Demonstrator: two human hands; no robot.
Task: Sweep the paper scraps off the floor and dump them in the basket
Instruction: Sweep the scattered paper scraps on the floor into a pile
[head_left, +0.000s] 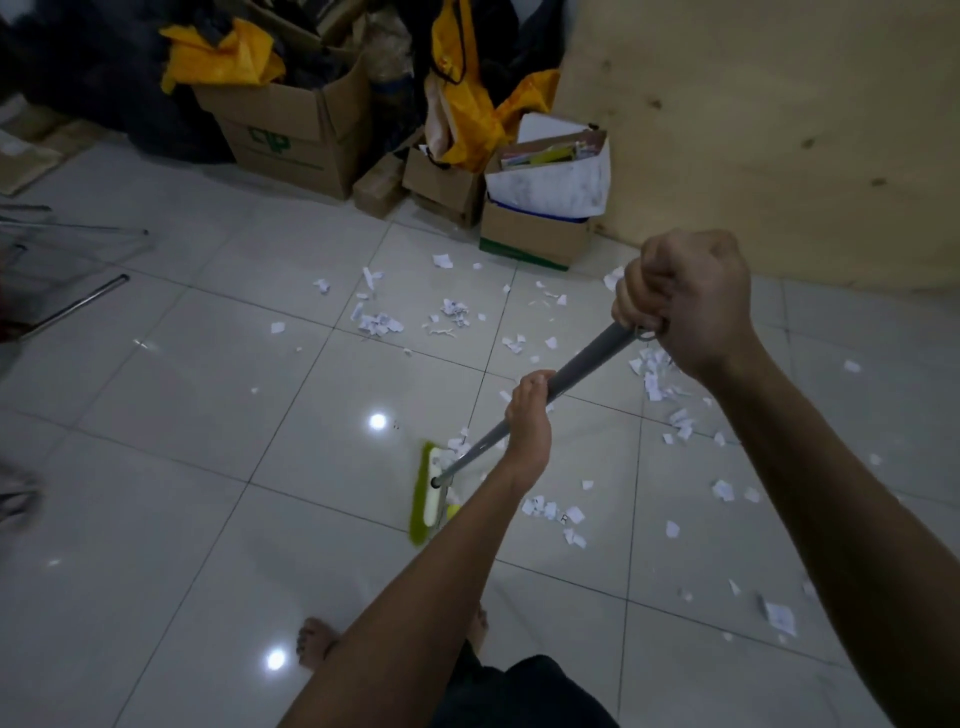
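White paper scraps (382, 323) lie scattered over the glossy tiled floor (182, 467), mostly in the middle and to the right. I hold a broom with a grey handle (587, 366) and a green and white head (428, 491) resting on the tiles. My left hand (530, 421) grips the handle about halfway down. My right hand (685, 301) grips the handle's top end. No basket is in view.
Cardboard boxes (291, 135) with yellow bags (223, 57) and papers stand against the back wall. A plywood sheet (779, 130) leans at the right. Metal tubes (78, 304) lie at the left. My bare foot (317, 642) stands on the floor below.
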